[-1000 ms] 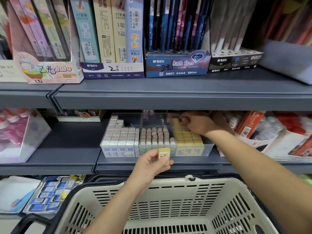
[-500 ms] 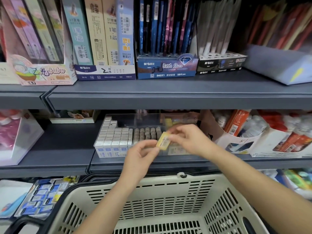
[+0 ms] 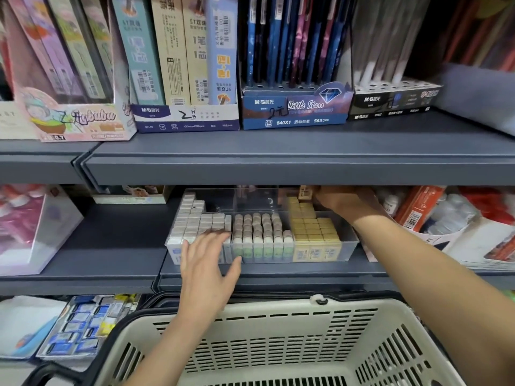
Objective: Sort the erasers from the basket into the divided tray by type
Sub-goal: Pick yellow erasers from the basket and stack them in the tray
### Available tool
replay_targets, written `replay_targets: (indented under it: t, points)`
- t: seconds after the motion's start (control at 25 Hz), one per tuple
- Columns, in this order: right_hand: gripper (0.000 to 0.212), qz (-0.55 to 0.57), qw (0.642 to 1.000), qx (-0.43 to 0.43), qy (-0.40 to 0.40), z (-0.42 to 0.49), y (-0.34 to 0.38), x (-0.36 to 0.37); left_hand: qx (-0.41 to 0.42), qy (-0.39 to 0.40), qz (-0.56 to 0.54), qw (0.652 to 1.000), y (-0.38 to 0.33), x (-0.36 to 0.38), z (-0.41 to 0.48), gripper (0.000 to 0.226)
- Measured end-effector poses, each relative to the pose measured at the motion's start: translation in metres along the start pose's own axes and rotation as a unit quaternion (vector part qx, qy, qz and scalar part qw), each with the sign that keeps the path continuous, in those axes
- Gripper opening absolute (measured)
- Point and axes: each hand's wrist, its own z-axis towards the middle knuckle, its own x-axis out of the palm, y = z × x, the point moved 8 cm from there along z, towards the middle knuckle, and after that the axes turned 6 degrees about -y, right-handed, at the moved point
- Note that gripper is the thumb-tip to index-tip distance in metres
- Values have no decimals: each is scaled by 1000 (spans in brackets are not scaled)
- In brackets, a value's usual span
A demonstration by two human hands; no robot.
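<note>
A clear divided tray (image 3: 349, 240) stands on the middle shelf. It holds white-sleeved erasers (image 3: 195, 218) on the left, green-sleeved erasers (image 3: 259, 232) in the middle and yellow erasers (image 3: 315, 229) on the right. My right hand (image 3: 338, 200) reaches to the back of the yellow compartment and pinches a yellow eraser (image 3: 304, 191) under the shelf edge. My left hand (image 3: 207, 261) lies flat with straight fingers on the tray's front, over the white erasers. The beige basket (image 3: 278, 341) sits below; its inside is mostly out of view.
The grey upper shelf edge (image 3: 278, 168) hangs low over the tray's back. Pen and pencil boxes (image 3: 292, 107) stand above. A box with orange items (image 3: 418, 210) is right of the tray, a clear box (image 3: 33, 227) to the left, and blue packets (image 3: 80, 327) lie below.
My right hand took the yellow eraser from my left hand and carried it to the back of the yellow compartment. My left hand, now empty, moved onto the tray's front left.
</note>
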Motion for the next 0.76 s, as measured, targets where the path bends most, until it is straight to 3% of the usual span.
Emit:
replay_targets:
  t: [0.08, 0.16, 0.24, 0.32, 0.48, 0.76]
  points:
    - [41, -19, 999, -23, -40, 8, 2, 0, 0, -4, -3, 1000, 0, -1, 0, 41]
    - [20, -38, 987, -87, -127, 11, 18, -6, -1, -3, -3, 1000, -1, -1, 0, 40]
    - [13, -61, 987, -109, -105, 14, 26, 4, -3, -2, -6, 1000, -1, -1, -1, 40]
    - [22, -80, 991, -96, -53, 20, 20, 18, -4, -2, -7, 1000, -1, -1, 0, 40]
    - [29, -109, 987, -112, -27, 19, 23, 22, 2, -5, -4, 1000, -1, 1, 0, 38]
    - [30, -91, 985, -122, -84, -34, 38, 3, 7, -5, -7, 1000, -1, 0, 2, 37]
